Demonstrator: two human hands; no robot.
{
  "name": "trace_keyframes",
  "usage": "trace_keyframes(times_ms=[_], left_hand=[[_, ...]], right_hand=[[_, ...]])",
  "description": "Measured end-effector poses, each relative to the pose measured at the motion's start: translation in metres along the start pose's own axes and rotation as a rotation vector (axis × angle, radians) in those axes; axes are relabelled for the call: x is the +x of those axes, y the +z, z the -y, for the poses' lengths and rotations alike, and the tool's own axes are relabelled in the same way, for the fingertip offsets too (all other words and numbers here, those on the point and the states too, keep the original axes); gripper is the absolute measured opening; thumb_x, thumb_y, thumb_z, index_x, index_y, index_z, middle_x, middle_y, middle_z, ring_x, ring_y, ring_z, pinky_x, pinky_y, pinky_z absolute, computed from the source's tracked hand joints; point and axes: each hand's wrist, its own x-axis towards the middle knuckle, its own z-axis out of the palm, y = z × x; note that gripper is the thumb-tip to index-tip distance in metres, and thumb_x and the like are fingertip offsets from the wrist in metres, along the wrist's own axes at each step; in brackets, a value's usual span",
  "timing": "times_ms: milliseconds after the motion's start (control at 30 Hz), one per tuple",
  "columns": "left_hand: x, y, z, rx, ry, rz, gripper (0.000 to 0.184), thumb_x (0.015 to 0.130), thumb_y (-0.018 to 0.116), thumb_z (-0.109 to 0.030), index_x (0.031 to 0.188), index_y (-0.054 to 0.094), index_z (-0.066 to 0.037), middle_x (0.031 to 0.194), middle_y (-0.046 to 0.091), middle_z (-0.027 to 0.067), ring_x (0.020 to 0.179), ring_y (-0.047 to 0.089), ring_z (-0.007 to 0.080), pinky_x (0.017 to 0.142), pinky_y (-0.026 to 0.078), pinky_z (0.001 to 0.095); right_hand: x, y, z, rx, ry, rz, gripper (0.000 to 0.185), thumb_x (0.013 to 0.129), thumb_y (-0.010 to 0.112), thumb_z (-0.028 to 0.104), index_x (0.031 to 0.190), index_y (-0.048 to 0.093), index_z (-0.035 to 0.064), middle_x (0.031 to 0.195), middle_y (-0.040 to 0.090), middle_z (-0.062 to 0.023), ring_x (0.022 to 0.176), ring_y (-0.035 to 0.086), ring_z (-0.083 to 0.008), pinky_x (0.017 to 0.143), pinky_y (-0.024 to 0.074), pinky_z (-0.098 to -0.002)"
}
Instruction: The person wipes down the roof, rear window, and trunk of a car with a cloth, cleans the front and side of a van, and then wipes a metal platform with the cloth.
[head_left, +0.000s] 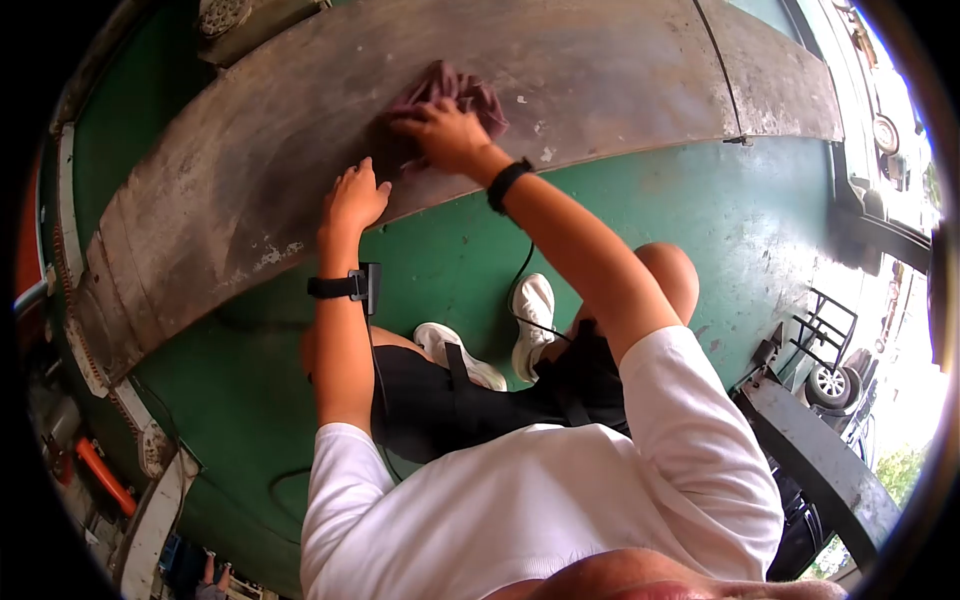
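A crumpled maroon cloth (481,101) lies against a long, worn brown-grey metal surface (620,70). My right hand (447,136) presses on the cloth and grips it; the palm and some fingertips are hidden. My left hand (356,197) is near the front edge of the metal surface, just left of the cloth, with its fingers stretched out and nothing in them. Whether its fingertips touch the metal I cannot tell for sure. Pale scuffs and chipped patches mark the metal around both hands.
Beneath me is a green floor (450,235) with a thin black cable (524,262) by my shoes. A grey metal beam (815,455) and a wheel (829,384) are at the right. An orange tube (105,476) shows at lower left, and a block-like object (250,25) sits at the top.
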Motion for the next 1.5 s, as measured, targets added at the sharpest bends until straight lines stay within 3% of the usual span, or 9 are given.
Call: trace_keyframes(times_ms=[167,267,333,500,633,767,1000,1267,1500], left_hand=[[0.015,0.021,-0.003,-0.051,0.134,-0.074,0.063,0.095,0.059,-0.035,0.146,0.041,-0.003,0.152,0.037,0.0270,0.139,0.038,0.0447,0.111,0.038,0.0499],[0.010,0.035,-0.016,0.007,0.147,-0.034,0.065,0.096,0.058,-0.034,0.148,0.038,-0.003,0.157,0.024,0.0311,0.145,0.026,0.0475,0.113,0.035,0.0529],[-0.005,0.020,-0.033,0.038,0.150,0.144,0.069,0.096,0.059,-0.034,0.151,0.034,-0.003,0.160,0.014,0.0314,0.149,0.016,0.0448,0.114,0.032,0.0574],[0.030,0.051,-0.035,-0.053,0.422,-0.488,0.052,0.090,0.064,-0.023,0.137,0.050,-0.004,0.146,0.042,0.0244,0.130,0.045,0.0436,0.103,0.043,0.0521],[0.046,0.041,-0.010,-0.162,0.358,-0.937,0.035,0.089,0.063,-0.018,0.119,0.055,-0.002,0.135,0.050,0.0205,0.117,0.052,0.0408,0.096,0.044,0.0504],[0.013,0.048,0.021,0.121,0.093,-0.693,0.053,0.087,0.068,-0.029,0.129,0.053,-0.001,0.137,0.049,0.0208,0.119,0.051,0.0395,0.101,0.041,0.0526],[0.006,0.007,-0.002,0.265,-0.033,-0.031,0.092,0.076,0.080,-0.043,0.145,0.040,0.004,0.145,0.046,0.0254,0.131,0.049,0.0344,0.111,0.034,0.0532],[0.022,0.032,0.000,0.366,-0.086,-0.037,0.098,0.078,0.081,-0.039,0.147,0.033,0.011,0.149,0.041,0.0299,0.137,0.046,0.0356,0.117,0.029,0.0505],[0.034,0.057,0.006,0.585,-0.005,-0.128,0.087,0.084,0.073,-0.032,0.142,0.034,0.019,0.143,0.040,0.0406,0.134,0.047,0.0415,0.114,0.032,0.0478]], right_hand=[[-0.075,0.015,-0.189,-0.140,0.564,-0.367,0.033,0.094,0.059,0.035,0.122,0.062,0.0176,0.108,0.069,-0.0116,0.101,0.064,-0.0346,0.087,0.0504,-0.0452],[-0.175,0.005,-0.329,0.331,1.497,-0.103,0.054,0.083,0.071,0.045,0.123,0.067,0.0086,0.127,0.065,-0.0185,0.122,0.061,-0.0253,0.099,0.0487,-0.0446],[-0.191,-0.029,-0.342,0.281,1.580,-0.373,0.056,0.081,0.074,0.041,0.123,0.065,0.0044,0.127,0.064,-0.0198,0.119,0.062,-0.0331,0.100,0.0495,-0.0423],[-0.078,-0.062,-0.236,-0.029,0.719,-0.434,0.033,0.082,0.056,0.010,0.113,0.066,0.0044,0.112,0.066,-0.0240,0.098,0.064,-0.0411,0.086,0.0512,-0.0502],[0.009,-0.036,-0.074,0.237,-0.148,-0.281,0.037,0.085,0.063,0.019,0.121,0.065,0.0132,0.115,0.065,-0.0081,0.112,0.056,-0.0323,0.102,0.0408,-0.0458],[0.070,0.041,0.025,0.195,-0.516,-0.038,0.046,0.083,0.067,0.017,0.128,0.063,0.0174,0.145,0.054,-0.0021,0.135,0.047,-0.0272,0.116,0.0335,-0.0435],[0.077,0.017,0.036,0.231,-0.262,0.128,0.052,0.084,0.068,0.020,0.135,0.058,0.0241,0.150,0.047,0.0000,0.140,0.042,-0.0296,0.108,0.0439,-0.0522],[0.014,0.035,-0.200,0.255,0.184,-0.498,0.043,0.086,0.049,0.010,0.128,0.056,0.0046,0.132,0.058,-0.0207,0.125,0.053,-0.0377,0.106,0.0421,-0.0446],[-0.046,0.046,-0.392,0.097,0.383,-0.156,0.027,0.088,0.051,0.015,0.104,0.067,-0.0001,0.108,0.070,-0.0177,0.106,0.064,-0.0354,0.101,0.0472,-0.0439]])
